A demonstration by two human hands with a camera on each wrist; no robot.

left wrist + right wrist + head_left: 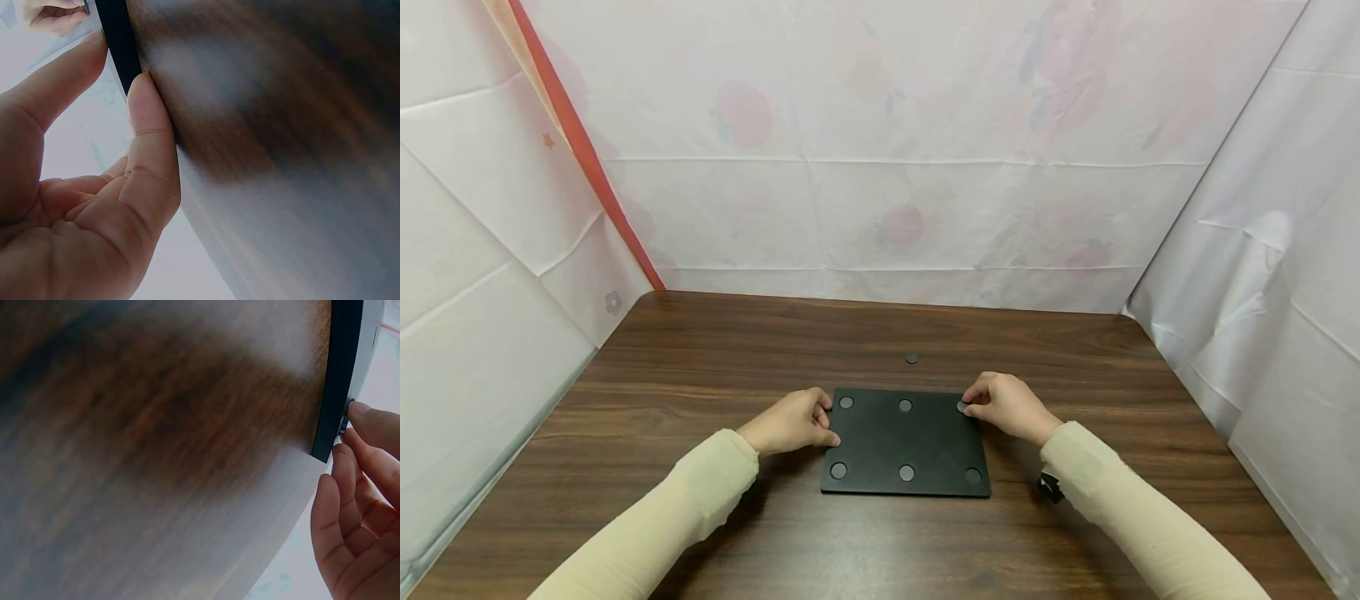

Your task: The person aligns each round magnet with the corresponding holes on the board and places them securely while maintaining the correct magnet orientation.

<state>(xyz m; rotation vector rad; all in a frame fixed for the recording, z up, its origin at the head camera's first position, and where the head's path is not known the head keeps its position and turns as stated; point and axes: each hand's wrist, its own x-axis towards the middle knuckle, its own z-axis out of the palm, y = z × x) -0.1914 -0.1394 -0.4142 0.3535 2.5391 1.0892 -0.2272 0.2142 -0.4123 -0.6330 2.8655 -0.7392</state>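
Note:
A flat black board (917, 442) lies on the table, with round grey spots along its far and near edges. My left hand (793, 421) holds the board's left edge, thumb on its top face and index finger against its side in the left wrist view. At the far right corner, my right hand (1009, 407) pinches a small round disc (961, 407) between thumb and index finger. The right wrist view shows this disc (345, 419) edge-on at the board's surface. The near right round spot (973, 475) looks darker than the others.
A loose dark disc (912, 358) lies on the brown wood-grain table (737, 342) beyond the board. White printed curtains (880, 192) stand behind the table and on both sides.

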